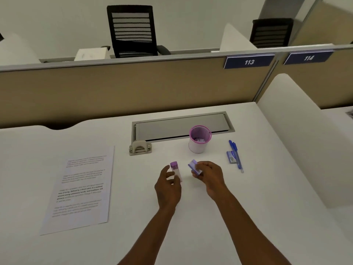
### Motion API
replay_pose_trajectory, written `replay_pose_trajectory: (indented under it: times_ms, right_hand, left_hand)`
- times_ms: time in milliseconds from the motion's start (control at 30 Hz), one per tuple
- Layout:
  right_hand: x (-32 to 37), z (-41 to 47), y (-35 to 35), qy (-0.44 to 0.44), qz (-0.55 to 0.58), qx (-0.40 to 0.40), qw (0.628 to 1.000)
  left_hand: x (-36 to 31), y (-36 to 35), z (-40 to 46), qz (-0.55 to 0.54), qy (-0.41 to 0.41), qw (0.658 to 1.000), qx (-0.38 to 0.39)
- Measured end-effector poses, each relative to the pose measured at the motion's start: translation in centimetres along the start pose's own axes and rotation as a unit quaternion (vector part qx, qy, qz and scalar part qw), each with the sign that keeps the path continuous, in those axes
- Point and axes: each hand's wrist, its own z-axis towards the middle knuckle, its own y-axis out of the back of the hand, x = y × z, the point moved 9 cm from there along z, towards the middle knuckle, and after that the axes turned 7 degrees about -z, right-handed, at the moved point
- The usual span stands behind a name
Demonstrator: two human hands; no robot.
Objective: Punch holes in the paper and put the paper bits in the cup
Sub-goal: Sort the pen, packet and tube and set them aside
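Note:
A printed paper sheet [80,190] lies flat on the left of the white desk [267,188]. The pink-rimmed white cup [199,139] stands upright at centre, with paper bits inside. A small purple-and-white punch [176,171] rests on the desk in front of the cup, and my left hand [168,186] has thumb and fingers on its near end. To the right of it, my right hand [209,175] pinches a small purple piece [193,166] just above the desk. A beige two-hole punch [140,148] sits behind, left of the cup.
A blue pen [236,156] and a small blue box [231,157] lie right of the cup. A grey cable hatch [181,125] runs behind the cup. Beige partitions close the desk at the back and a white one on the right.

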Motion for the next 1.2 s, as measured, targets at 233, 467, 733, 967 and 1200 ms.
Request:
replay_pose_trajectory:
  times_ms: [233,467,733,967,1200]
  right_hand:
    - [4.8,2.1,18.4,0.04,-0.115,-0.259,0.958]
    - [5.4,5.2,20.3,0.02,-0.298,-0.244,0.923]
    - [5.8,6.0,19.8,0.071,-0.335,-0.239,0.909]
    - [5.0,6.1,20.6,0.097,-0.285,-0.241,0.923]
    - [5.2,2.7,17.7,0.13,-0.137,-0.018,0.982]
  left_hand:
    - [0.7,-6.8,-6.3,-0.017,0.009,0.995,0.099]
    - [0.0,-10.0,-8.0,0.024,-0.013,0.991,0.129]
    - [-1.1,-12.7,-8.1,0.024,-0.021,0.991,0.132]
    - [-2.5,-16.5,-8.3,0.021,-0.03,0.988,0.15]
    - [-5.0,-20.9,-8.6,0.018,-0.08,0.982,0.169]
